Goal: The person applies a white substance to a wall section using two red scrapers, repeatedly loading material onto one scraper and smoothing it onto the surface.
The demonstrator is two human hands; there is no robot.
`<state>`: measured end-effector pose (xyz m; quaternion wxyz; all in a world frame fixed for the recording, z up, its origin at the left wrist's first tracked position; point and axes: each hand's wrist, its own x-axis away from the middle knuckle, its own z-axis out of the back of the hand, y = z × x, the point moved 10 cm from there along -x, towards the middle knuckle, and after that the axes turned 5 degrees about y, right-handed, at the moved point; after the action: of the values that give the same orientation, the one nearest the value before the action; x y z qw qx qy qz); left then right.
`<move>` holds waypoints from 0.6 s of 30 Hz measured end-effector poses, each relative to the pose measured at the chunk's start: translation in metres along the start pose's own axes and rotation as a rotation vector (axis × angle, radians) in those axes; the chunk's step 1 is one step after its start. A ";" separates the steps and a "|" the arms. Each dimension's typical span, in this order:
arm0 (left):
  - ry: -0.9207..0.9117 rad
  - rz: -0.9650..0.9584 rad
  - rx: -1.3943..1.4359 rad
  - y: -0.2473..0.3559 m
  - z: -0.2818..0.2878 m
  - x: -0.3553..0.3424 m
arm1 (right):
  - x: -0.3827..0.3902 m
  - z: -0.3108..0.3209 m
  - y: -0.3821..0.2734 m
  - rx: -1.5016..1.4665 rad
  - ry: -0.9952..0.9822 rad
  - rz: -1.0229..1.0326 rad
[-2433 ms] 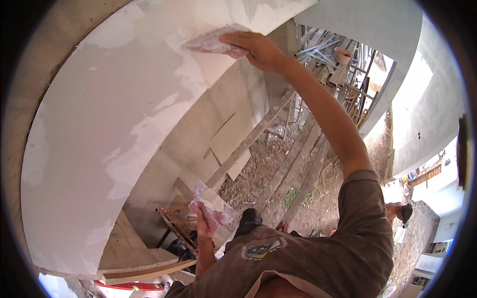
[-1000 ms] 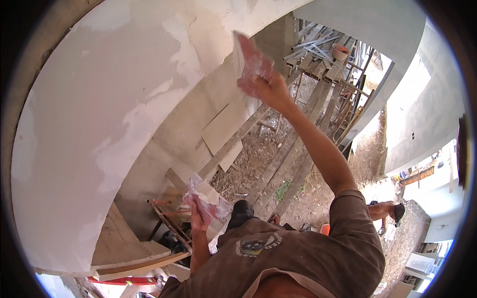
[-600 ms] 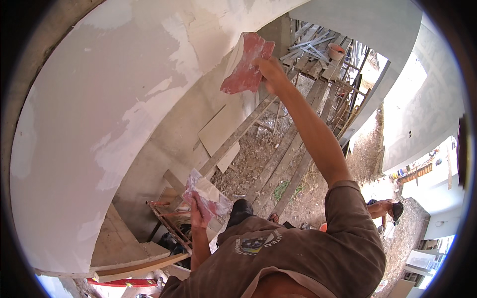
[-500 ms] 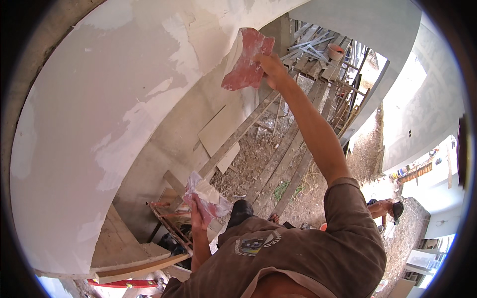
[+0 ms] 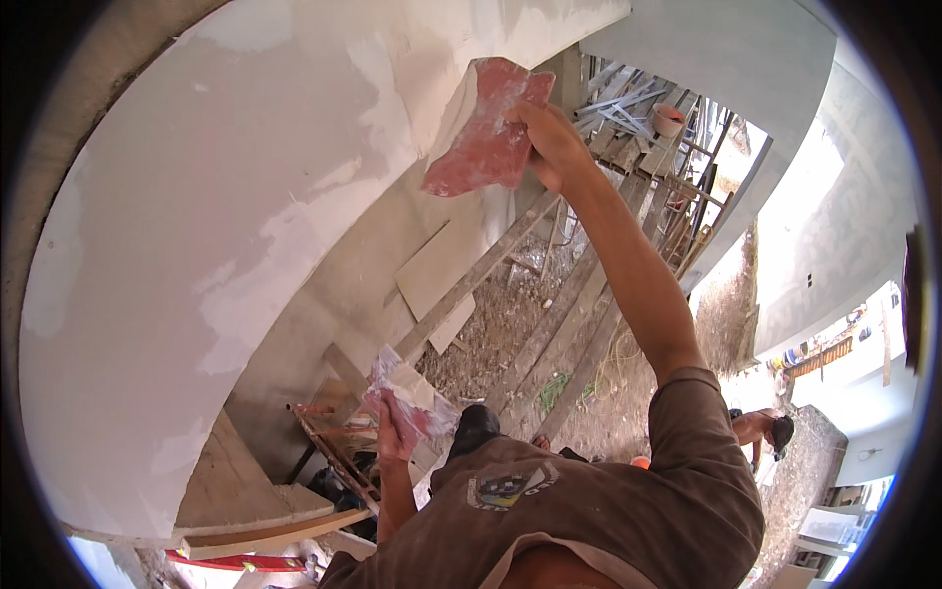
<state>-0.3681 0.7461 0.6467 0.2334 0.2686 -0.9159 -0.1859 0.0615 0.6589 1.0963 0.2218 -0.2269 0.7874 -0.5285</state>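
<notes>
The right hand grips a red, putty-smeared plate by its right side, overlapping the lower right edge of the pale plastered panel in view; I cannot tell whether they touch. The left hand, well below, holds a second smeared plate bearing cream putty.

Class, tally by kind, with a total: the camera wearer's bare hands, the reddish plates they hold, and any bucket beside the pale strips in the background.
Hands: 2, the left hand and the right hand
Reddish plates: 2, the left plate and the right plate, one per hand
Buckets: 1, the background bucket
Total: 5
</notes>
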 end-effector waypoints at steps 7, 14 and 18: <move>0.046 0.020 -0.094 -0.004 0.005 -0.004 | 0.029 -0.037 -0.069 0.333 -0.035 0.274; -0.029 -0.016 -0.049 0.004 -0.004 0.005 | 0.042 -0.064 -0.118 0.263 0.036 0.481; -0.037 -0.084 -0.063 0.003 0.038 -0.010 | 0.069 -0.091 -0.136 0.503 -0.151 0.591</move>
<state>-0.3818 0.7630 0.6135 0.2169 0.2957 -0.9017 -0.2289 -0.0307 0.6382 1.2465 0.4705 0.0326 0.6463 -0.5999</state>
